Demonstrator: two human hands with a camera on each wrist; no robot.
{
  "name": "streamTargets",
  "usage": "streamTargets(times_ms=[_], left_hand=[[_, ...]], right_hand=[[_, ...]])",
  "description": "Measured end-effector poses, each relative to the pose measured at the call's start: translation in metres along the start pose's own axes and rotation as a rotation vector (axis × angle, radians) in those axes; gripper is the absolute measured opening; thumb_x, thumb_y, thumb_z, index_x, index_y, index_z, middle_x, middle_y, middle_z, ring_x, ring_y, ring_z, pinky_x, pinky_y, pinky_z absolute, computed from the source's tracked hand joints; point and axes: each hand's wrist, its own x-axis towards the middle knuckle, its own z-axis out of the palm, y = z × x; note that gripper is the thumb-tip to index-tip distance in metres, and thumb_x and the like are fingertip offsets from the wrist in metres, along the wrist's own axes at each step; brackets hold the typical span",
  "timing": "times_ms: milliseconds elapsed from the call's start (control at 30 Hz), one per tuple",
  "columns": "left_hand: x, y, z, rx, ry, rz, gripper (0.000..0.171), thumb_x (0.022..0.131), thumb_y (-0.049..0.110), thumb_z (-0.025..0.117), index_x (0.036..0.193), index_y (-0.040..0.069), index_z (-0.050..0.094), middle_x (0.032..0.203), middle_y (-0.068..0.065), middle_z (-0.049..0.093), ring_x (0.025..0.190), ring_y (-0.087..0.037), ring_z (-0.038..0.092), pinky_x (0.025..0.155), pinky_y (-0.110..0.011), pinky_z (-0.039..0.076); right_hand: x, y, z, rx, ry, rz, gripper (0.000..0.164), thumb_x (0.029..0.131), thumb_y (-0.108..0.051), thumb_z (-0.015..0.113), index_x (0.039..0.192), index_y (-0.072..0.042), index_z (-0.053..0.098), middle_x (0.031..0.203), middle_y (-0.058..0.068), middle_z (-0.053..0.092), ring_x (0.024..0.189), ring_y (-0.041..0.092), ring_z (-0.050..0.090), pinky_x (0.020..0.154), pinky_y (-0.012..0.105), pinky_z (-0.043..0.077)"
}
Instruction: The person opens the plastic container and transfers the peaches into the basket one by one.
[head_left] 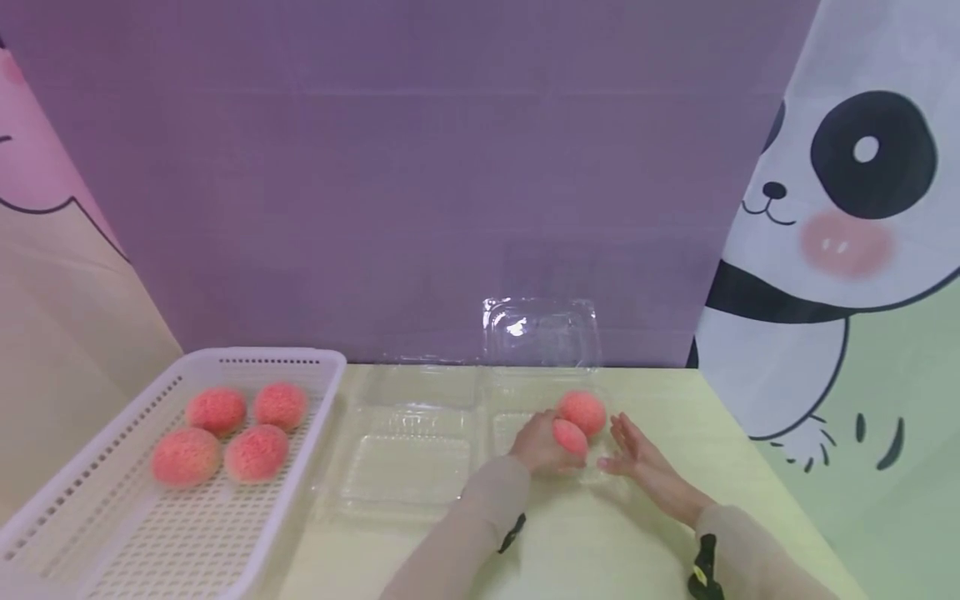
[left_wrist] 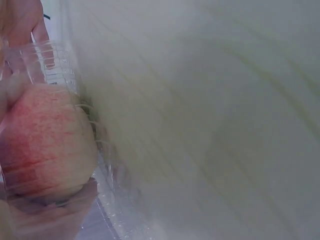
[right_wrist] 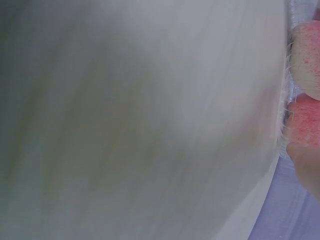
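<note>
My left hand (head_left: 542, 446) grips a pink peach (head_left: 570, 437) low inside a clear plastic clamshell box (head_left: 513, 427). Right behind it in the same box sits another peach (head_left: 583, 412). The left wrist view shows the gripped peach (left_wrist: 50, 142) through the box's ribbed wall, its skin red fading to cream. My right hand (head_left: 647, 467) is at the box's right side, fingers extended, holding nothing. In the right wrist view its thumb (right_wrist: 306, 167) overlaps the box's edge beside the peaches. The box's lid (head_left: 540, 337) stands raised at the back.
A second clear box (head_left: 408, 467) lies unfolded on the pale table (head_left: 600, 550), left of the first. Farther left, a white slotted basket (head_left: 300, 483) contains several peaches (head_left: 257, 454). A purple backdrop (head_left: 420, 183) rises behind the table.
</note>
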Motion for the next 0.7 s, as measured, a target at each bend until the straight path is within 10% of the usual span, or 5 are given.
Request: streamTargets(times_ms=[700], left_hand=[[0.0032,-0.0064,0.0033,-0.112,-0.022,-0.09,0.078,0.054,0.022,0.085,0.123,0.009,0.051,0.108,-0.005,0.061,0.099,-0.024,0.057,0.086,-0.046,0.048]], right_hand=[[-0.0024,-0.0015,-0.0006,-0.016,-0.014,-0.005,0.092,0.088,-0.019,0.057,0.144,-0.005,-0.014,0.153,0.017,-0.009,0.139,0.037,-0.004,0.11,0.055,0.006]])
